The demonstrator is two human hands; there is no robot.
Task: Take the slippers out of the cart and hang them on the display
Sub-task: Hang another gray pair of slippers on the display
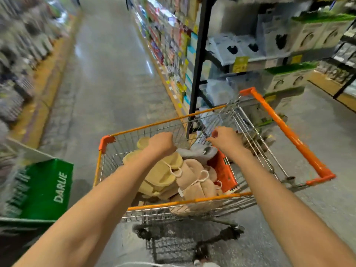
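Observation:
A wire shopping cart with orange rims stands in front of me in a shop aisle. Inside it lie yellow slippers, fluffy beige slippers tied with white cord, and a grey slipper. Both my arms reach across the cart above the slippers. My left hand is a closed fist at the far wire wall, just under the rim. My right hand has its fingers curled on the wire at the cart's far right corner. Neither hand touches a slipper.
The cart's thick orange handle points to the right. A black shelf post and shelves of boxed goods stand just beyond the cart. A green DARLIE carton sits at the left. The aisle floor runs ahead between blurred shelves.

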